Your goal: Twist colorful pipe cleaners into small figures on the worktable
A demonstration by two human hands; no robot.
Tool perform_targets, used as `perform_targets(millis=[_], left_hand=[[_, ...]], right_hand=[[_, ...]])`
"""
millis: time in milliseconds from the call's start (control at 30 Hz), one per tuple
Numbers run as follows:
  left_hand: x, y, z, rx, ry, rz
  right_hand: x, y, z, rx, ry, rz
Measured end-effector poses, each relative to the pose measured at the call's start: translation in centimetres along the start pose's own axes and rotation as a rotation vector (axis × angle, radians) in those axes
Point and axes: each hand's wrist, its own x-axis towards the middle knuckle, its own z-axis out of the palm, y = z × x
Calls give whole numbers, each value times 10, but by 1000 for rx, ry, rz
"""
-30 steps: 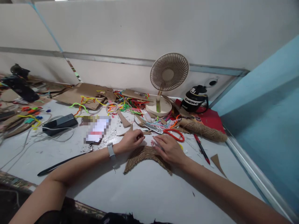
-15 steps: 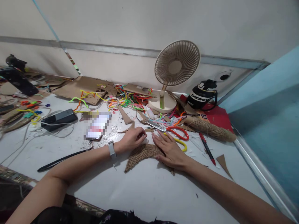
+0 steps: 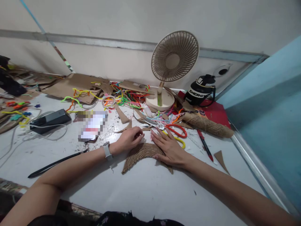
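A crescent-shaped piece covered in rows of brown jute twine (image 3: pixel 138 154) lies on the white table, its two tips toward me. My right hand (image 3: pixel 170 150) rests flat on its right half, fingers stretched forward and a little apart. At the crescent's upper left edge is my left hand (image 3: pixel 129 139), its fingers curled in and thumb close to them; whatever they may hold is hidden. Just beyond my right fingertips lie scissors with one red and one yellow handle (image 3: pixel 176 130), partly covered by that hand.
A roll of jute twine (image 3: pixel 208 125), a red-and-black marker (image 3: pixel 205 146) and a cardboard offcut (image 3: pixel 221 160) lie to the right. Behind stand a fan (image 3: pixel 160 102) and a black jug (image 3: pixel 199 91), near tangled pipe cleaners (image 3: pixel 128 99). Leftward are a phone (image 3: pixel 92 127) and a black device (image 3: pixel 50 121).
The whole view has shifted slightly, with things appearing a little further left. Both hands stay at the crescent, the right still flat on it and the left still curled at its edge.
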Motion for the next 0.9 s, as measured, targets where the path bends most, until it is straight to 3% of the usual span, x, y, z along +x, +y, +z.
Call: perform_targets(millis=[433,733,900], left_hand=[[-1,0,0,4,-31,1],[-2,1,0,29,-20,17],[-5,-1,0,41,-38,49]], right_hand=[[3,1,-4,-4,-43,30],[-4,13,-24,62,93,104],[-21,16,-34,53,255,103]])
